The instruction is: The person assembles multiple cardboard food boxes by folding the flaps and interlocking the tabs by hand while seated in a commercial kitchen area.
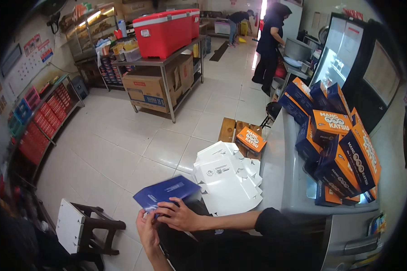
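Observation:
A blue cardboard box blank [167,189], partly folded, is held in front of me over my lap. My left hand [148,228] pinches its near left corner. Across the near edge lies my right hand [180,216], its fingers bent over the cardboard and close to the left hand's fingertips; both hands are closed on it. Just to the right, flat white box blanks [228,178] with cut flaps lie in a stack, inner side up. Beyond them a finished orange and blue box [251,140] sits on a wooden slatted surface [227,128].
Folded orange and blue boxes [334,122] are heaped on a grey chest-like unit [276,180] at my right. A stool [90,226] stands at lower left. Farther off are a metal table [172,56] with red coolers [163,34], and two people [270,45] working.

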A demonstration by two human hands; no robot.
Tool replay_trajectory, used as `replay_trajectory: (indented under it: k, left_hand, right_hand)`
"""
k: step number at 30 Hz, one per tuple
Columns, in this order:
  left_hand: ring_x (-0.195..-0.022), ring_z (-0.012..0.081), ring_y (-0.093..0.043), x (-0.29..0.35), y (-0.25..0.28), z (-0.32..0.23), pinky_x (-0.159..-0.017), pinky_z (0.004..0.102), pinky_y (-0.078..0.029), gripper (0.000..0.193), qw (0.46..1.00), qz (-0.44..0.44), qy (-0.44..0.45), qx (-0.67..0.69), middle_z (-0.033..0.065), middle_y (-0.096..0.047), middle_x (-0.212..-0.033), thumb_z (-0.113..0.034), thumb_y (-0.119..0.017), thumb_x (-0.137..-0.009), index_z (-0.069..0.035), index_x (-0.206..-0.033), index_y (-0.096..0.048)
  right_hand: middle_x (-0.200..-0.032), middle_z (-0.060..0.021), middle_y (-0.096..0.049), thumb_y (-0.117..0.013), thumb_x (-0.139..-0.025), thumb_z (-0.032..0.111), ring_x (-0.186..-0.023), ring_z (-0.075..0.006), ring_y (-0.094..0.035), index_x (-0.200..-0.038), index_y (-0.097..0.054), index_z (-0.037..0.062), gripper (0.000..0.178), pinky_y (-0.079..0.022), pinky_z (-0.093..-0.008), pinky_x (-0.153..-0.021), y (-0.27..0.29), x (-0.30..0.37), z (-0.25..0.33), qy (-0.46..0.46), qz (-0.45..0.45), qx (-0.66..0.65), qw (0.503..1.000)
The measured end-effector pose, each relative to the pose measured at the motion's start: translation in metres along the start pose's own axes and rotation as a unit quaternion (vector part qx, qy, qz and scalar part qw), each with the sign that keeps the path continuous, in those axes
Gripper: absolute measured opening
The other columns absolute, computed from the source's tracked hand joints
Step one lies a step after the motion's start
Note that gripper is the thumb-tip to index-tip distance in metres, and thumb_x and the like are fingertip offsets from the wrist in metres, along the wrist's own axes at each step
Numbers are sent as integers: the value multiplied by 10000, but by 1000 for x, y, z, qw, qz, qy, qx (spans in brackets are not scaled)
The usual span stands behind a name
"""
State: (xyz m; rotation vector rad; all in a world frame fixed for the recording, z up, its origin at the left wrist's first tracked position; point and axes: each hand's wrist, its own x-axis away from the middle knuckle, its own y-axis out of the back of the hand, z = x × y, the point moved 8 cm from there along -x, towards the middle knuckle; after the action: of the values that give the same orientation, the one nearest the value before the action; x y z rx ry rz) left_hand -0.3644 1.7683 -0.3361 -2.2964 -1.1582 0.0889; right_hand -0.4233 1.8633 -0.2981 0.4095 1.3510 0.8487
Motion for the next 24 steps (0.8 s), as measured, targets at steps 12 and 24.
replay_trajectory:
  k: [12,24]
  left_hand:
    - [-601,226,-588,-2,-9,-40,-502,347,-434,151,792,5,-97,-603,120,-600,-644,-135,-529,-811,15,-829,-539]
    - [-534,240,-528,-43,53,10,-496,343,-398,244,829,20,-53,-557,160,-549,-647,-203,-466,-853,6,-727,-460]
  right_hand:
    - [-1034,-87,-468,-621,-698,216,-988,-239,-460,-874,-523,96,234,-358,-401,-795,-20,-2,4,36,-33,-54,997]
    - [-1145,-78,-443,-677,-670,261,-1099,-270,-409,-914,-526,110,325,-324,-415,-867,-36,8,9,-67,52,-85,993]
